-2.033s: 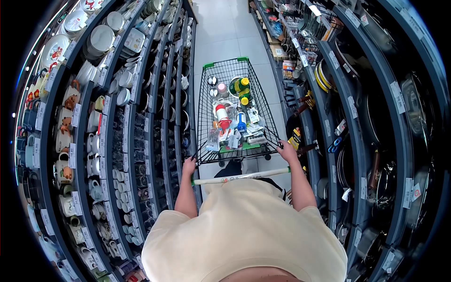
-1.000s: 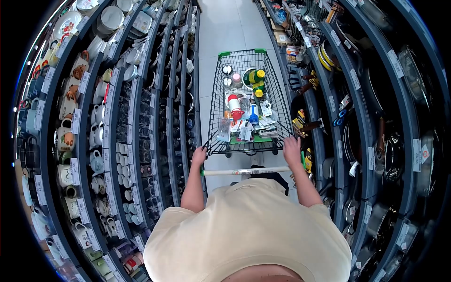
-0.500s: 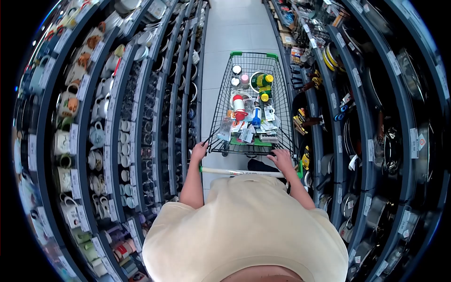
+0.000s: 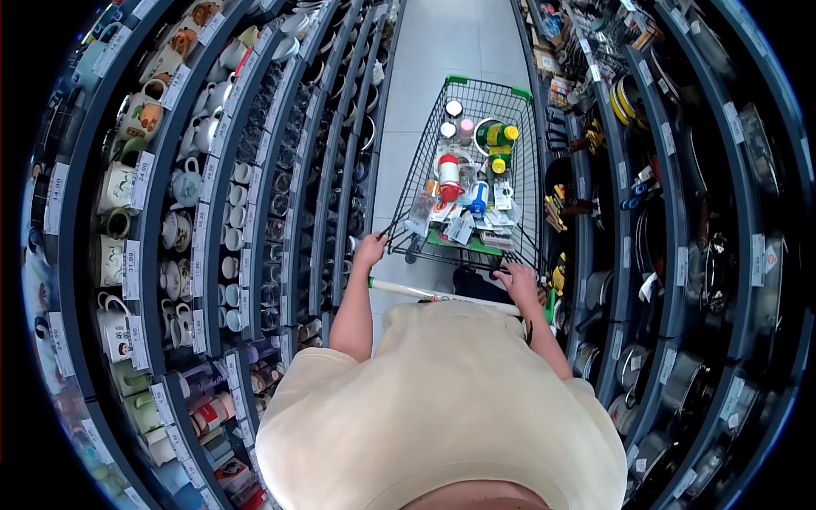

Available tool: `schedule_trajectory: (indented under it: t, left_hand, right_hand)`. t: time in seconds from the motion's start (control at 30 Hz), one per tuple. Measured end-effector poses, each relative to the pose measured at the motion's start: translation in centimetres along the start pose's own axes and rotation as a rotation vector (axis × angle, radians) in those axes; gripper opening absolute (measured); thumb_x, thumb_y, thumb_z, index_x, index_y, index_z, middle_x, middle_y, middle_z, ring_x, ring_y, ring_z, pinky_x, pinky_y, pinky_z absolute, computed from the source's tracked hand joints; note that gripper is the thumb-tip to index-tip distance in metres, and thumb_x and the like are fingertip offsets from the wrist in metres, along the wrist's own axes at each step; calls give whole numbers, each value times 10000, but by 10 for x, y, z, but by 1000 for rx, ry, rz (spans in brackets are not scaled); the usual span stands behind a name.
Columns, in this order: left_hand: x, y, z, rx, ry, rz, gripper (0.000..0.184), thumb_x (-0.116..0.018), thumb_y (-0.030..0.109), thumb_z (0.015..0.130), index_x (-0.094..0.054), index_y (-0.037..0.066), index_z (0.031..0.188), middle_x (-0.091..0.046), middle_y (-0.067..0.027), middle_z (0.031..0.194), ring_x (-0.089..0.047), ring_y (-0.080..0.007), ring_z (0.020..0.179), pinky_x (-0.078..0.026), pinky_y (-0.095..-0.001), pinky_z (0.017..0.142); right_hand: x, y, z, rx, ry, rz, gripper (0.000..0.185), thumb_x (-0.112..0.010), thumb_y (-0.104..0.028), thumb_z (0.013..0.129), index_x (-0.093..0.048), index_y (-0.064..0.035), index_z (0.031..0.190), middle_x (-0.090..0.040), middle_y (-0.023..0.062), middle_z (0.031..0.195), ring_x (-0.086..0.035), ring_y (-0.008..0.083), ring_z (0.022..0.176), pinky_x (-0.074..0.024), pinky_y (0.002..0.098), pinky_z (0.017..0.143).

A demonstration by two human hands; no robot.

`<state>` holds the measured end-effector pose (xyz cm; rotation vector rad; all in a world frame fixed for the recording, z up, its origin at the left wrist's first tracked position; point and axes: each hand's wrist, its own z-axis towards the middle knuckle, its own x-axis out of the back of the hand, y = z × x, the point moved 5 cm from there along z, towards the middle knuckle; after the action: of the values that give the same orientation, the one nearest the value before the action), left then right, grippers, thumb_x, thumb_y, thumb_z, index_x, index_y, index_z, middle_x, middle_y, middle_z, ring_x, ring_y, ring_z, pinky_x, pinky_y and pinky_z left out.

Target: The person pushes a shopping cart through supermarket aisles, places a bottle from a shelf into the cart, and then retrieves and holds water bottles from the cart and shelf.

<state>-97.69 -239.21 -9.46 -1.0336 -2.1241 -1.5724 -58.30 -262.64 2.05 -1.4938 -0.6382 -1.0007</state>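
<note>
A wire shopping cart point(image 4: 526, 161) with green corners stands in front of me, angled slightly to the right. My left hand point(image 4: 371, 250) is closed round its near left corner. At the near right corner, my right hand point(image 4: 517, 282) curls its fingers over the rim. The pale handle bar point(image 4: 408, 291) crosses between my forearms, close to my shirt. Inside the cart lie a red and white bottle point(image 4: 449, 177), a blue-capped bottle point(image 4: 478, 199), yellow-capped green bottles point(image 4: 495, 134), a pink-topped container point(image 4: 466, 127), white-lidded jars point(image 4: 453, 109) and several small packets point(image 4: 460, 228).
Shelves of mugs point(image 4: 112, 187), teapots point(image 4: 187, 183) and cups line the left side. On the right, racks hold pans point(image 4: 684, 382) and utensils point(image 4: 586, 136). A narrow tiled aisle point(image 4: 442, 38) runs ahead, and the cart's right side is close to the right shelf.
The cart has turned clockwise, with its front now farther right in view. Both hands have stayed on its rim. The shelves on both sides have shifted in view.
</note>
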Motion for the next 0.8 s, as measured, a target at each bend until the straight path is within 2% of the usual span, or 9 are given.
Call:
schedule_trajectory:
  t: [0.07, 0.13, 0.2, 0.3, 0.43, 0.53, 0.63, 0.73, 0.8]
  left_hand:
    - [10, 13, -16, 92, -90, -19, 385, -586, 345, 972, -672, 29, 1173, -694, -131, 817, -671, -223, 671, -559, -365, 603]
    - [17, 20, -28, 47, -6, -9, 383, -562, 392, 963, -692, 40, 1039, -686, -167, 753, -676, -304, 677, -501, -428, 671]
    - [16, 20, -33, 43, -25, 15, 387, -558, 389, 968, -687, 34, 1053, -685, -176, 762, -674, -317, 692, -501, -435, 688]
    - [13, 6, -30, -1, 11, -33, 376, -554, 376, 973, -689, 38, 1065, -682, -172, 752, -675, -315, 702, -497, -439, 704]
    - [21, 11, -47, 84, -26, -24, 361, -551, 362, 976, -687, 37, 1053, -670, -159, 735, -662, -302, 680, -493, -437, 691]
    - [21, 2, -51, 63, -1, -39, 348, -552, 356, 975, -689, 43, 1041, -664, -150, 719, -658, -289, 668, -489, -430, 675]
    - [22, -7, -53, 82, -58, 16, 382, -581, 335, 975, -670, 37, 1197, -706, -135, 901, -683, -234, 730, -572, -378, 630]
    - [24, -14, -60, 103, -57, 30, 378, -583, 332, 974, -674, 28, 1178, -702, -136, 872, -680, -229, 717, -572, -377, 628]
    - [24, -21, -65, 107, -23, -26, 380, -559, 379, 967, -687, 46, 1102, -685, -144, 789, -673, -274, 705, -523, -416, 679]
  right_hand:
    - [-7, 1, -4, 2, -13, 14, 404, -697, -419, 868, -726, -53, 1036, -716, 124, 1033, -619, 323, 1018, -423, 413, 931]
    - [-8, -3, -9, 12, 0, 16, 398, -698, -417, 867, -726, -52, 1024, -716, 124, 1026, -624, 326, 1009, -428, 416, 923]
    - [-6, -3, -14, 15, 20, 14, 417, -698, -438, 863, -726, -54, 1022, -717, 130, 1013, -622, 341, 1016, -445, 439, 898]
    - [-10, -7, -18, 5, 0, -2, 412, -690, -432, 871, -724, -56, 1039, -715, 121, 1040, -613, 327, 1035, -430, 425, 927]
    - [-14, -10, -24, 19, 7, -4, 413, -684, -433, 875, -723, -55, 1039, -713, 125, 1038, -616, 325, 1027, -426, 421, 929]
    - [-14, -14, -29, 20, 5, -7, 420, -686, -439, 872, -722, -52, 1034, -712, 130, 1033, -620, 327, 1022, -427, 422, 928]
    - [-16, -18, -33, 19, -1, -8, 428, -687, -444, 870, -720, -50, 1031, -712, 131, 1032, -620, 327, 1021, -428, 421, 926]
    - [-21, -20, -38, 26, 1, -16, 438, -686, -453, 868, -719, -48, 1031, -711, 131, 1036, -621, 326, 1020, -429, 422, 923]
    - [-24, -21, -41, 38, -3, -20, 443, -686, -458, 867, -718, -48, 1032, -711, 130, 1039, -621, 327, 1019, -431, 424, 919]
